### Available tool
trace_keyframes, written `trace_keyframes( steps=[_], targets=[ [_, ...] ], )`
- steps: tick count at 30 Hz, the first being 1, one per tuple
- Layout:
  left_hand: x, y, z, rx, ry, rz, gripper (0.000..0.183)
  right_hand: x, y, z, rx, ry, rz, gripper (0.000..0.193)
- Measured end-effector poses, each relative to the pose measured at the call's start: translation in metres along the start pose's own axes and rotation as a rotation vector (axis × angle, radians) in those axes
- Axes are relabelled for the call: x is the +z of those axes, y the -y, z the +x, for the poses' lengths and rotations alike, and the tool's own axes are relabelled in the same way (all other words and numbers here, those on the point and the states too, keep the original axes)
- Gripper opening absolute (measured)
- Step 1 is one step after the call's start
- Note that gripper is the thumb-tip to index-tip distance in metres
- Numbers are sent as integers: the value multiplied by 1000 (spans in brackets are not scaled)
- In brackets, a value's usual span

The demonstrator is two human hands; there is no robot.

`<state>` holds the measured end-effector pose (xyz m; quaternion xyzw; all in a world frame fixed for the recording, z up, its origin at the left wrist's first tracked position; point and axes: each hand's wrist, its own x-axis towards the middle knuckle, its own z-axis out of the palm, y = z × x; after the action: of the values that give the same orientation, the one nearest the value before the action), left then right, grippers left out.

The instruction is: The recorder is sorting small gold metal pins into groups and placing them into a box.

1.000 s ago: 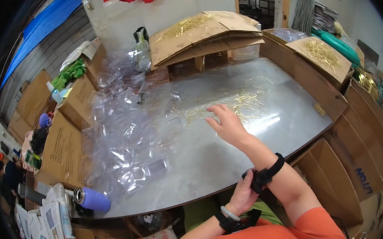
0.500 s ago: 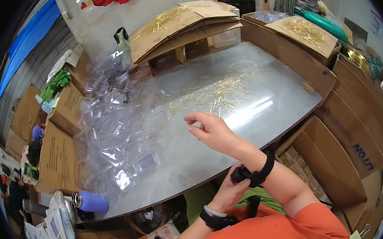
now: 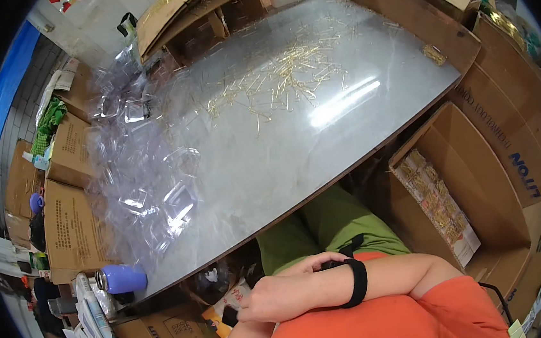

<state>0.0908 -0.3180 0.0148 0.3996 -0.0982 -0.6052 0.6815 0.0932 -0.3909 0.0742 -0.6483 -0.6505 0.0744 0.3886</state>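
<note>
My forearms cross in front of my orange shirt, short of the table's near edge. A black strap (image 3: 359,282) circles my right wrist, with a small dark device on it. My left hand (image 3: 314,263), partly hidden behind the right forearm, has its fingers closed at that device and strap. My right hand (image 3: 274,299) lies over the left wrist, fingers curled round it; what is under them is hidden. Away from both hands, thin gold-coloured wire hooks (image 3: 294,70) lie scattered on the grey table (image 3: 252,183). Clear plastic packages (image 3: 135,161) are heaped along its left side.
A purple bottle (image 3: 125,278) stands at the table's near left corner. Cardboard boxes (image 3: 69,219) line the left side. To the right, an open carton (image 3: 484,182) holds bundles of gold-coloured pieces (image 3: 437,199). A cardboard shelf (image 3: 206,23) stands at the back.
My right hand has drawn back from above the table to my left wrist, and both arms are lower. My left hand stays at the right wrist strap. The view has shifted and tilted down.
</note>
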Motion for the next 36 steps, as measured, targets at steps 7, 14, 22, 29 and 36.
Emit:
trace_keyframes(
  steps=[7, 14, 22, 29, 36],
  targets=[
    [6, -12, -12, 196, -9, -198, 41, -3, 9, 5, 5, -131, 79, 17],
    [2, -23, 0, 163, 1, 60, 35, 21, 11, 12, -137, -109, 210, 11],
    [-5, 2, 7, 515, -7, -126, 15, 20, 13, 17, -21, -230, 541, 12],
    [3, 12, -1, 245, -210, 148, 20, 33, 25, -18, 79, -32, 394, 8],
    [18, 1, 5, 250, -57, 436, 35, 47, 27, -34, -30, -164, 246, 10]
  ],
)
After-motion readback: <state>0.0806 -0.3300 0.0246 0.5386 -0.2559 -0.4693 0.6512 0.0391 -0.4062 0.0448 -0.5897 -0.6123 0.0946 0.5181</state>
